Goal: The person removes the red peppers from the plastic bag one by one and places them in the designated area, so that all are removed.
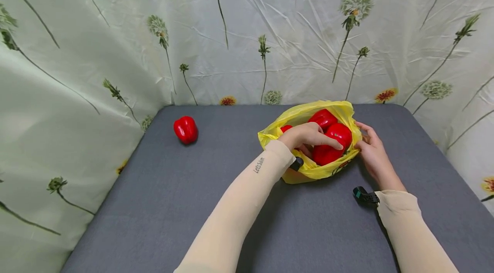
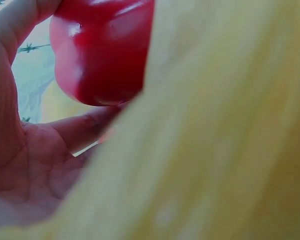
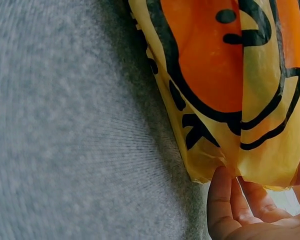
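Note:
A yellow plastic bag (image 1: 314,173) lies with its mouth open at the right of the table, several red bell peppers (image 1: 323,118) inside. My left hand (image 1: 306,134) reaches into the mouth, thumb and fingers around a red bell pepper (image 2: 102,55); folds of yellow plastic hide part of that grip in the left wrist view. At the bag's right side, my right hand (image 1: 372,153) holds the rim between thumb and fingers. The right wrist view shows its fingers (image 3: 220,200) against the plastic, below an orange and black print.
Another red bell pepper (image 1: 185,130) stands alone on the grey table (image 1: 216,170), toward the back left. Behind the table hangs a pale curtain (image 1: 231,50) with a dandelion pattern. Each wrist carries a black strapped device (image 1: 364,195).

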A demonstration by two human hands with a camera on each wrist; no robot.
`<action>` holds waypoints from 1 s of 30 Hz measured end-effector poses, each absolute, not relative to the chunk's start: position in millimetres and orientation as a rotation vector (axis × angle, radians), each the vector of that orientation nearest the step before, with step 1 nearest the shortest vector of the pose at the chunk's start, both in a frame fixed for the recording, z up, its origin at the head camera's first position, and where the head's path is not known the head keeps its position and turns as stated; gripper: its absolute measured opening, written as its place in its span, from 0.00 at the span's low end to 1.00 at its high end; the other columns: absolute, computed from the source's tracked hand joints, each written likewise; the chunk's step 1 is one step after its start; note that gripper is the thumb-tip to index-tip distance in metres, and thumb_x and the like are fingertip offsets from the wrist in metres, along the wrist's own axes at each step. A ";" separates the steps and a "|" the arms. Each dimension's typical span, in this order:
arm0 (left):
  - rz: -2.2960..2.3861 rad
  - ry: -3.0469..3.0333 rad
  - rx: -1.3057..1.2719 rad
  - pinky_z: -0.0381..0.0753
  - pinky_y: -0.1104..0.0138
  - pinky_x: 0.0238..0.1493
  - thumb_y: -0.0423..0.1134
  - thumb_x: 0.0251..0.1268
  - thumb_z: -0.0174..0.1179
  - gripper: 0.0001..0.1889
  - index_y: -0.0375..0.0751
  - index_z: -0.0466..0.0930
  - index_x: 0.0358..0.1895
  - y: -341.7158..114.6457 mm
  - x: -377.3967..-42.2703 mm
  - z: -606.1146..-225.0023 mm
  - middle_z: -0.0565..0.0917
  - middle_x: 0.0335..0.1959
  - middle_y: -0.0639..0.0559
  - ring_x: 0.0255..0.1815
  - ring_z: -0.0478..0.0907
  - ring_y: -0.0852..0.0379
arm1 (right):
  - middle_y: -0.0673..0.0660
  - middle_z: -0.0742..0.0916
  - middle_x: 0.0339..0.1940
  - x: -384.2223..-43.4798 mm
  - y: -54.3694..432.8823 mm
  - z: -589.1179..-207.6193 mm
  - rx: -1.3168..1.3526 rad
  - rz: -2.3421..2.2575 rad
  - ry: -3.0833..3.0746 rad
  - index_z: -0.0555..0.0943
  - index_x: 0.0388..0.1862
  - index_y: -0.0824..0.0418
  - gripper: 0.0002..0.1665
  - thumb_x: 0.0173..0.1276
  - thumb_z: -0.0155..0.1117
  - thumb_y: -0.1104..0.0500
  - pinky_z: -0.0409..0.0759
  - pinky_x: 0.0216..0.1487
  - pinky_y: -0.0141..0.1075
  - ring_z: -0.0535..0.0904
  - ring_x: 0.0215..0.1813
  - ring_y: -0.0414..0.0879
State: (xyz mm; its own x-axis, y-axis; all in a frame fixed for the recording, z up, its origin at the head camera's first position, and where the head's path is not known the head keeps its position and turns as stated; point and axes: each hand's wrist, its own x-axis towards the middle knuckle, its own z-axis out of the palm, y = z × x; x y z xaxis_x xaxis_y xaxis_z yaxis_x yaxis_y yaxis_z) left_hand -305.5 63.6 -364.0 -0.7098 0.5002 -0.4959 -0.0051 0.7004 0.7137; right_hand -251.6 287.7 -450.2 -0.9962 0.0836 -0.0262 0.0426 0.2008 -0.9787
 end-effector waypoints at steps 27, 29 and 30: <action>1.261 2.260 0.368 0.93 0.53 0.50 0.64 0.61 0.74 0.29 0.47 0.79 0.54 24.6 -308.9 -339.8 0.85 0.48 0.53 0.44 0.87 0.55 | 0.59 0.74 0.65 -251.0 288.8 -451.5 -0.131 1.948 -2.424 0.56 0.87 0.54 0.40 0.79 0.43 0.72 0.81 0.43 0.25 0.76 0.47 0.32; 1.274 2.281 0.355 0.93 0.56 0.47 0.65 0.61 0.74 0.31 0.47 0.79 0.56 17.6 -310.1 -337.3 0.85 0.49 0.53 0.44 0.87 0.55 | 0.55 0.74 0.63 -250.8 288.7 -451.5 -0.127 1.955 -2.415 0.57 0.86 0.54 0.40 0.78 0.44 0.73 0.81 0.43 0.25 0.76 0.47 0.32; 1.285 2.287 0.350 0.93 0.58 0.46 0.65 0.61 0.74 0.32 0.46 0.79 0.57 14.3 -310.7 -336.0 0.85 0.49 0.52 0.44 0.87 0.55 | 0.54 0.74 0.62 -250.8 288.8 -451.6 -0.127 1.957 -2.413 0.58 0.86 0.53 0.40 0.78 0.44 0.73 0.81 0.43 0.25 0.76 0.47 0.32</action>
